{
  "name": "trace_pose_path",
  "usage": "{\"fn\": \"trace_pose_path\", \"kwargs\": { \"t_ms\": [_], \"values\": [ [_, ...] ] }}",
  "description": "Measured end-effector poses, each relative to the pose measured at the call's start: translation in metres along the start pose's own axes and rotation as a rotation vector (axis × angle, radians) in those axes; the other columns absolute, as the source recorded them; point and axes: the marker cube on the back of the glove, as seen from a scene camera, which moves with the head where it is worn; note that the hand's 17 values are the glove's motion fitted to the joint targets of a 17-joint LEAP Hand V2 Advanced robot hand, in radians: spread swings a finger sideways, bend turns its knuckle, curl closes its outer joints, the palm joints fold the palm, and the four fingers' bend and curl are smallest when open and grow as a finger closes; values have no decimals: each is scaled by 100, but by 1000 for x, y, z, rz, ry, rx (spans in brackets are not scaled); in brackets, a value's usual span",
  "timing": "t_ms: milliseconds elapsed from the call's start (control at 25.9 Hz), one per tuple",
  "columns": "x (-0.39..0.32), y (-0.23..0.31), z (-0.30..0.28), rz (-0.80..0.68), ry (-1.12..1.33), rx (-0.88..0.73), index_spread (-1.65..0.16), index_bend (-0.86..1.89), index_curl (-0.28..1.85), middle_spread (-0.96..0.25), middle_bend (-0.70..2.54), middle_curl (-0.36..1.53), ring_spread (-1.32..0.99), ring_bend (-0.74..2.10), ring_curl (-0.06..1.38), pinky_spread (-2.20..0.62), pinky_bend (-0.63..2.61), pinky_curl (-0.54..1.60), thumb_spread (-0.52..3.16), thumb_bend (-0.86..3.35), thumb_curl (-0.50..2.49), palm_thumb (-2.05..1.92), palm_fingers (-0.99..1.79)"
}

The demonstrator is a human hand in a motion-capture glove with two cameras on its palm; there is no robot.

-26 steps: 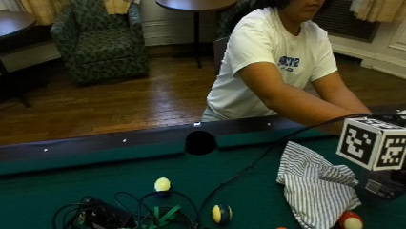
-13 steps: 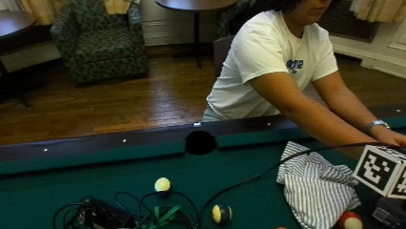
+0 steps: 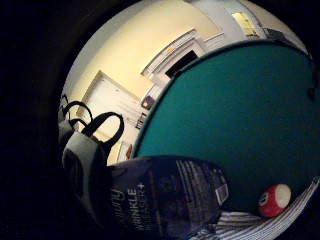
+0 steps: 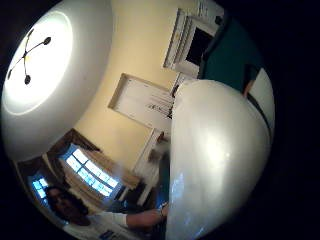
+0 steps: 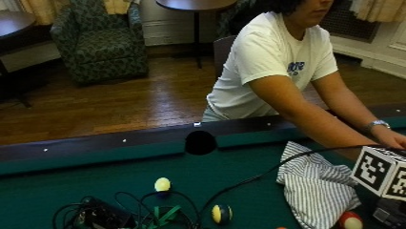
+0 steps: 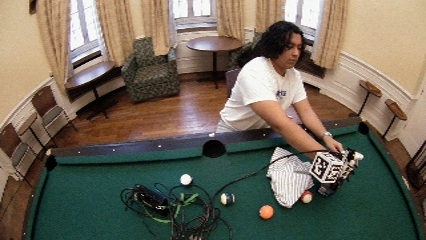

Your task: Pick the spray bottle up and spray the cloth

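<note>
A striped cloth (image 5: 317,191) (image 6: 287,177) lies crumpled on the green felt at the right of the pool table. Just right of it stands the spray bottle (image 6: 353,157), dark-bodied with a white head. My gloved right hand (image 6: 346,171) is low against the bottle, mostly hidden behind the marker cube. Both palm views are filled by the bottle: its dark label (image 3: 165,195) reading "WRINKLE" and its white rounded head (image 4: 220,160). Whether I grip it is not visible. The person's bare left hand (image 5: 393,139) reaches onto the felt beside the bottle.
A red ball (image 5: 350,220) (image 3: 275,200) sits at the cloth's near edge, and an orange ball (image 6: 266,212) lies further left. A pale ball (image 5: 162,184), a striped ball (image 5: 220,213) and a tangle of cables (image 5: 101,214) lie mid-table. A side pocket (image 5: 200,142) opens in the far rail.
My right hand dropped towards the felt beside the cloth a second ago and has hardly moved in the last half second. The person's left arm has reached forward.
</note>
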Motion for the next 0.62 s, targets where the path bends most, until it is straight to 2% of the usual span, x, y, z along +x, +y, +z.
{"fn": "trace_pose_path", "kwargs": {
  "t_ms": [387, 619],
  "values": [
    [3, 4, 0, -35, -43, -33, -28, 29, 63, -23, 69, 55, -25, 73, 46, -35, 43, 41, 44, -3, 88, 90, 138],
    [7, 6, -1, 13, -72, -110, -29, 27, 62, -22, 67, 54, -24, 72, 46, -34, 44, 41, 46, -3, 87, 91, 138]
  ]
}}
